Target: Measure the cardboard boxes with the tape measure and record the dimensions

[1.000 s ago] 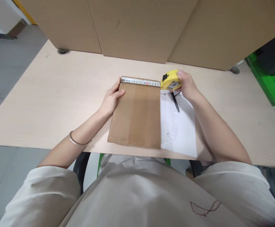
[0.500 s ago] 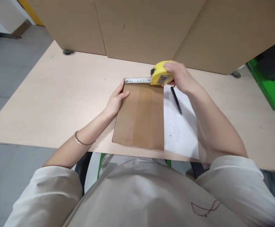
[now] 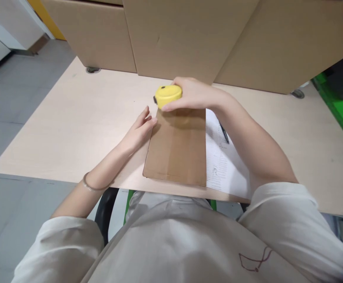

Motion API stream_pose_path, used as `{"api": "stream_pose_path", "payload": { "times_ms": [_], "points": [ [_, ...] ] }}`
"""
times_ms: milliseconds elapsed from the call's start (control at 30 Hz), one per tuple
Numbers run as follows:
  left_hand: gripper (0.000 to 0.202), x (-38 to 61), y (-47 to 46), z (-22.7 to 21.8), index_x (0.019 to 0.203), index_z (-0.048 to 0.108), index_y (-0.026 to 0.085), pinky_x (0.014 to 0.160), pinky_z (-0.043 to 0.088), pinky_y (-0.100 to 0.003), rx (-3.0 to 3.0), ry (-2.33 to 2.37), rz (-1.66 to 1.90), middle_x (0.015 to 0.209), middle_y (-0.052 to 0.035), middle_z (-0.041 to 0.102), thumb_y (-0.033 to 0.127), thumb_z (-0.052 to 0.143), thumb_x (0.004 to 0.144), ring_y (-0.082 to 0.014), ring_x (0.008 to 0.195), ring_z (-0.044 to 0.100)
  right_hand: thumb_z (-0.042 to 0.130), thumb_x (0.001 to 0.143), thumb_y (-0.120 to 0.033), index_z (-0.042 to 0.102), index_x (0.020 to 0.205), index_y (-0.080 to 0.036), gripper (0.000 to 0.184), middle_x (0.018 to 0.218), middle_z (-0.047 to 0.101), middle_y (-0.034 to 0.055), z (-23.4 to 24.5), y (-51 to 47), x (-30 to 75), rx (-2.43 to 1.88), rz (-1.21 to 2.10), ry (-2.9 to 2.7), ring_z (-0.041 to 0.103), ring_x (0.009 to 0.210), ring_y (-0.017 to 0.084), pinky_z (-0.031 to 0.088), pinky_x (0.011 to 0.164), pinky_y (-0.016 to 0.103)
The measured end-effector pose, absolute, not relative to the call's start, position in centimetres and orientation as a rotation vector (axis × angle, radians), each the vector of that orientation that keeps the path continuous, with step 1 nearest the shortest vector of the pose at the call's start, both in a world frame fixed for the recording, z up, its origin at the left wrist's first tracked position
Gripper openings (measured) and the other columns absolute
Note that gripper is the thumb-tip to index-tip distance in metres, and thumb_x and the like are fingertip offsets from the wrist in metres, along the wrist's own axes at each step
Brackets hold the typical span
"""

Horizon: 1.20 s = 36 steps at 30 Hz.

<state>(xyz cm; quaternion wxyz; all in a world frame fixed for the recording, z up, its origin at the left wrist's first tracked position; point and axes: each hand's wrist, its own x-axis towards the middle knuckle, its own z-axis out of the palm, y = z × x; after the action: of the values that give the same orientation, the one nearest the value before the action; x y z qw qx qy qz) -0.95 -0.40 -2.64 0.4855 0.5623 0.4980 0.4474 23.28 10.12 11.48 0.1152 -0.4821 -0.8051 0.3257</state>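
Note:
A flat brown cardboard piece (image 3: 177, 147) lies on the pale wooden desk (image 3: 71, 125) in front of me. My right hand (image 3: 193, 94) is closed round a yellow tape measure (image 3: 167, 95) at the cardboard's far left corner; no tape blade shows. My left hand (image 3: 138, 129) rests on the desk against the cardboard's left edge, fingers stretched and together, holding nothing. A printed white sheet (image 3: 222, 165) lies to the right of the cardboard, with a black pen (image 3: 224, 133) on it, partly hidden by my right forearm.
Large upright cardboard panels (image 3: 171, 35) stand along the desk's far edge. Round cable holes sit at the far left (image 3: 92, 70) and far right (image 3: 298, 93) of the desk. A green object (image 3: 336, 106) stands beyond the right side. Grey floor lies to the left.
The tape blade has drawn back into the case as my right hand carried the tape measure leftward along the cardboard's far edge. My left hand slid slightly down from that corner.

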Motion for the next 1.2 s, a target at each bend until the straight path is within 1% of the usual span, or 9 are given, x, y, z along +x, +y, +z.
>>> {"api": "stream_pose_path", "payload": {
  "times_ms": [133,233,367,500,633,767,867,967,1200],
  "points": [
    [0.126,-6.1,-6.3,-2.9,0.196,0.034,0.054,0.152,0.029,-0.083,1.657,0.996,0.912,0.21,-0.0078,0.023,0.079,0.1,0.092,-0.0577,0.191,0.026,0.089,0.102,-0.049,0.065,0.103,-0.027,0.033,0.113,0.079,0.0067,9.5,11.2,28.1,-1.472,1.048,-2.007,0.072,0.105,0.027,0.053,0.087,0.038],
    [0.162,-7.2,-9.7,-4.5,0.197,0.019,0.06,0.148,0.039,-0.085,1.904,0.891,0.834,0.209,-0.0127,0.019,0.07,0.119,0.07,-0.0611,0.188,0.032,0.099,0.091,-0.047,0.066,0.101,-0.028,0.04,0.101,0.078,0.0062,7.4,12.3,30.4,-1.518,1.121,-1.877,0.076,0.101,0.029,0.062,0.087,0.041],
    [0.156,-6.4,-10.9,-6.8,0.195,0.017,0.065,0.134,0.061,-0.076,1.923,1.045,1.05,0.195,-0.0157,0.043,0.064,0.117,0.077,-0.0503,0.165,0.068,0.098,0.089,-0.052,0.071,0.104,-0.027,0.039,0.102,0.081,0.0085,6.3,12.4,31.9,-1.413,1.213,-1.756,0.081,0.097,0.03,0.065,0.075,0.039],
    [0.122,-5.4,-10.7,-7.3,0.186,0.054,0.052,0.128,0.068,-0.066,1.779,1.352,1.313,0.157,-0.012,0.073,0.077,0.109,0.08,-0.0414,0.141,0.08,0.092,0.094,-0.052,0.078,0.102,-0.028,0.03,0.1,0.083,0.0098,8.0,9.9,34.1,-1.376,1.176,-1.612,0.079,0.085,0.027,0.062,0.065,0.037],
    [0.073,-2.7,-10.6,-6.1,0.175,0.071,0.043,0.147,0.049,-0.063,1.626,1.579,1.412,0.165,-0.0135,0.07,0.082,0.071,0.114,-0.0396,0.163,0.065,0.092,0.088,-0.05,0.082,0.098,-0.029,0.025,0.093,0.083,0.0091,9.6,5.7,36.4,-1.356,1.246,-1.385,0.078,0.078,0.027,0.063,0.062,0.037],
    [0.08,-0.1,-9.4,-4.9,0.194,0.043,0.047,0.16,0.018,-0.059,1.303,1.59,1.428,0.202,-0.005,0.04,0.084,0.046,0.122,-0.0347,0.194,0.026,0.095,0.083,-0.062,0.083,0.103,-0.03,0.04,0.093,0.085,0.01,8.5,2.0,37.4,-1.379,1.294,-1.365,0.086,0.088,0.036,0.072,0.068,0.046],
    [0.084,-0.6,-7.1,-4.3,0.194,0.035,0.055,0.158,0.026,-0.058,1.106,1.471,1.413,0.209,0.0022,0.028,0.089,0.05,0.119,-0.035,0.197,0.021,0.09,0.087,-0.066,0.085,0.106,-0.031,0.04,0.097,0.089,0.0119,7.1,-0.4,37.7,-1.404,1.305,-1.294,0.091,0.099,0.042,0.077,0.076,0.052],
    [0.091,-2.2,-3.8,-3.6,0.191,0.041,0.053,0.153,0.04,-0.06,1.103,1.33,1.417,0.207,0.0004,0.035,0.089,0.065,0.111,-0.0405,0.194,0.029,0.09,0.087,-0.065,0.089,0.105,-0.032,0.038,0.1,0.092,0.0116,6.6,-3.1,37.4,-1.419,1.342,-1.171,0.093,0.1,0.041,0.08,0.087,0.055],
    [0.093,-3.7,0.6,-3.2,0.18,0.061,0.042,0.157,0.027,-0.063,1.209,1.204,1.319,0.202,-0.005,0.046,0.083,0.082,0.099,-0.0436,0.196,0.022,0.095,0.079,-0.064,0.097,0.097,-0.037,0.033,0.103,0.095,0.0107,5.5,-7.8,37.1,-1.508,1.466,-1.048,0.093,0.092,0.04,0.08,0.092,0.056]
  ]
}}
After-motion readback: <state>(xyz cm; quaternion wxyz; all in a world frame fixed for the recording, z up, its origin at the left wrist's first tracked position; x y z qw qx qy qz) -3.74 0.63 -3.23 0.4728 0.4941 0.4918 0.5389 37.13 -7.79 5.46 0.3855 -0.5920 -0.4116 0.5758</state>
